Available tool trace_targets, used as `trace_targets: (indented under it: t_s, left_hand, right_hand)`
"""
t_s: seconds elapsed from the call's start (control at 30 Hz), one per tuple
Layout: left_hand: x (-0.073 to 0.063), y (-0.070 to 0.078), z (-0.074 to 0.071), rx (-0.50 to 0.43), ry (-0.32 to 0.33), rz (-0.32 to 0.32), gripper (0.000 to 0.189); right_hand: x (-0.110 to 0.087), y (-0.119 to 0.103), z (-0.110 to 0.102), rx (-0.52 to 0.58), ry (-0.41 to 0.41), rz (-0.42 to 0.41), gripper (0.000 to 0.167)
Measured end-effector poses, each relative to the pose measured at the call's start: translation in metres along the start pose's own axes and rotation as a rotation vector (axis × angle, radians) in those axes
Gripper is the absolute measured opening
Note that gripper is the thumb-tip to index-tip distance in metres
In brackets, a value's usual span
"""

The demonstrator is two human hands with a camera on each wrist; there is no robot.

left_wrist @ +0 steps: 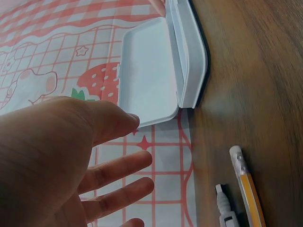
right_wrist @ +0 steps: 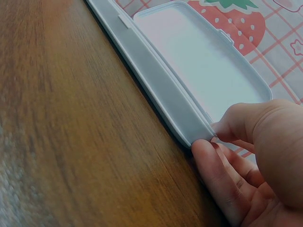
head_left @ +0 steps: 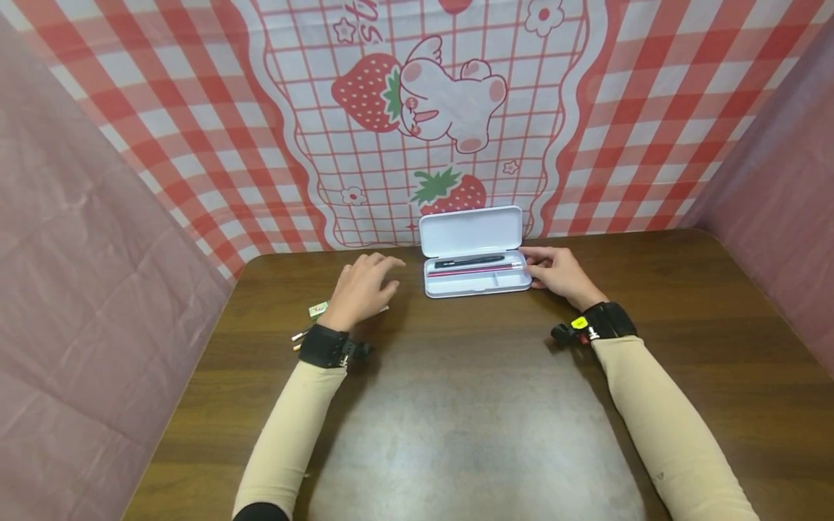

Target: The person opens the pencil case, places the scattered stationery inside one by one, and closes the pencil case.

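An opened white pencil case (head_left: 478,289) sits near the back of the table, its lid (head_left: 472,230) raised against the cloth. Inside lie a black pen (head_left: 469,261) and a red pencil (head_left: 472,270). My right hand (head_left: 557,275) grips the case's right end; in the right wrist view the thumb and fingers (right_wrist: 208,163) pinch its corner. Left of the case, my left hand (head_left: 361,289) hovers with fingers apart, holding nothing. Below it in the left wrist view lie a yellow pencil (left_wrist: 250,196) with a white eraser and a grey-white mechanical pencil or pen (left_wrist: 226,210).
A small green-and-white eraser (head_left: 318,310) lies left of my left wrist, close to the pencil ends on the brown wooden table (head_left: 456,405). A red-and-white strawberry cloth (head_left: 378,181) hangs behind the table. Pink cloth (head_left: 98,289) hangs at either side.
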State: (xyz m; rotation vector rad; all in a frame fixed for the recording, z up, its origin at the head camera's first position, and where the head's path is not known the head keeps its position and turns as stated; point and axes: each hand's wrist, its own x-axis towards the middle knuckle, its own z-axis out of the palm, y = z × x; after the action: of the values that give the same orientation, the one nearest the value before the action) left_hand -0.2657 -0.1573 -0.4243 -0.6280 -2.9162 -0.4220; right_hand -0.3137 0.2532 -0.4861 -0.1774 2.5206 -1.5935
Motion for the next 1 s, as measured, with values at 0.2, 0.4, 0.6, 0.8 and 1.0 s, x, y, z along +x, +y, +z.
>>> trace_targets:
  t_s: [0.2, 0.4, 0.6, 0.8, 1.0]
  left_hand:
    - [-0.005, -0.011, -0.008, -0.002, 0.015, -0.016, 0.039]
    - [-0.01, -0.026, -0.017, -0.018, 0.03, -0.042, 0.039]
    - [-0.016, -0.043, -0.027, -0.059, -0.008, -0.069, 0.04]
    - [-0.023, -0.061, -0.041, -0.135, -0.052, -0.106, 0.042]
    - [-0.026, -0.072, -0.049, -0.154, -0.102, -0.115, 0.042]
  right_hand:
    - [0.0, -0.003, 0.0, -0.007, -0.003, 0.003, 0.053]
    - [0.0, -0.001, -0.001, -0.013, 0.002, 0.01, 0.052]
    - [0.0, 0.0, 0.001, -0.006, 0.001, 0.011, 0.053]
    - [-0.001, -0.002, 0.002, -0.002, 0.012, -0.01, 0.051]
    - [-0.002, -0.003, 0.001, -0.011, 0.019, -0.018, 0.051]
